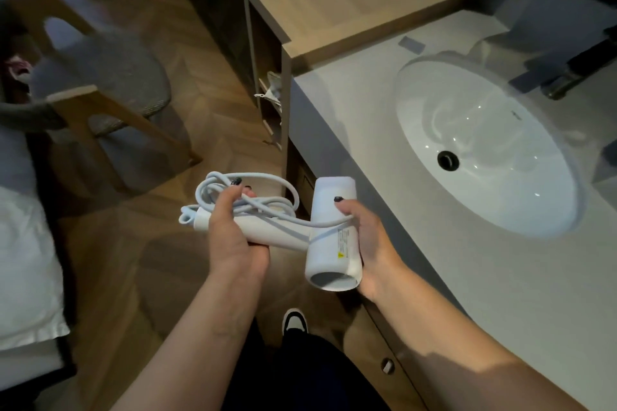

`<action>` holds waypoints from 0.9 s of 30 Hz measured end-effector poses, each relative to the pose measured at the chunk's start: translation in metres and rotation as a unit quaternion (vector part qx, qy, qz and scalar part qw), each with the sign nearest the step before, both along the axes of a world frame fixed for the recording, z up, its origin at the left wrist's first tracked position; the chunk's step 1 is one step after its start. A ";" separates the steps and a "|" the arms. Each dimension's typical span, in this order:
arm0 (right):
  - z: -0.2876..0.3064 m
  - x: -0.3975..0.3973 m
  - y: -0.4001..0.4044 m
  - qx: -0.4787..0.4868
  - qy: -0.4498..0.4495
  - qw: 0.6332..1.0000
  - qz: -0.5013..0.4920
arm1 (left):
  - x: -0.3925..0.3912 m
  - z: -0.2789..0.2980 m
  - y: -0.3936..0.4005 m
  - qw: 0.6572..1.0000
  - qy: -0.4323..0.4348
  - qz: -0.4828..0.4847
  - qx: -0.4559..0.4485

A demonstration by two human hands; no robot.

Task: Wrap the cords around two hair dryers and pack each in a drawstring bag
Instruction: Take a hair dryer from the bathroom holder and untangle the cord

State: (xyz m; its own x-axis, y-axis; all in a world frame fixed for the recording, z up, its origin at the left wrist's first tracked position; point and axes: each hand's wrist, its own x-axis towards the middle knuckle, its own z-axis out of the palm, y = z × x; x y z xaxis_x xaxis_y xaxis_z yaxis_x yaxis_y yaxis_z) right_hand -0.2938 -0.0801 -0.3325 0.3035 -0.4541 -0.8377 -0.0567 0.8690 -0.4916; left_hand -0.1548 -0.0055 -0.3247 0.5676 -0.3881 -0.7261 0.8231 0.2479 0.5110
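Hair dryer held over the floor beside the vanity

Hair dryer (329, 230), white, is in both hands. Left hand (233, 230) curls round its handle and loose cord (247, 200) loops; right hand (365, 240) grips the barrel. Countertop (484, 277) with sink (484, 143) lies to the right, a chair (110, 90) stands left

The dark metal faucet (567, 77) is blurred and cut by the right edge; the grey upholstered wooden chair (100, 83) is smeared.
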 end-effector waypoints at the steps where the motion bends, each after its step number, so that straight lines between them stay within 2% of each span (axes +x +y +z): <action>1: 0.001 0.008 -0.004 0.007 -0.006 1.000 -0.004 | 0.008 -0.001 -0.005 1.000 0.005 0.000 0.004; 9: -0.002 0.105 -0.044 0.006 -0.006 1.000 -0.003 | 0.106 -0.002 -0.054 0.999 0.019 -0.018 0.039; 19: -0.004 0.266 -0.094 0.017 -0.027 0.997 -0.073 | 0.266 0.016 -0.119 0.996 -0.012 -0.067 0.056; 27: 0.014 0.318 -0.153 -0.036 -0.026 0.997 -0.061 | 0.324 0.032 -0.175 0.995 -0.008 -0.089 0.033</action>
State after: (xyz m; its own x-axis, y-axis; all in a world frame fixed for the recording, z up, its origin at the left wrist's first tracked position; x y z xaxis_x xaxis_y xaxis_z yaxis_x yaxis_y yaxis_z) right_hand 0.0238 -0.2334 -0.3186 0.2839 -0.5485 -0.7865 0.0738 0.8303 -0.5524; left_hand 0.1687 -0.1807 -0.2931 0.5059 -0.4359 -0.7443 0.8423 0.0637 0.5352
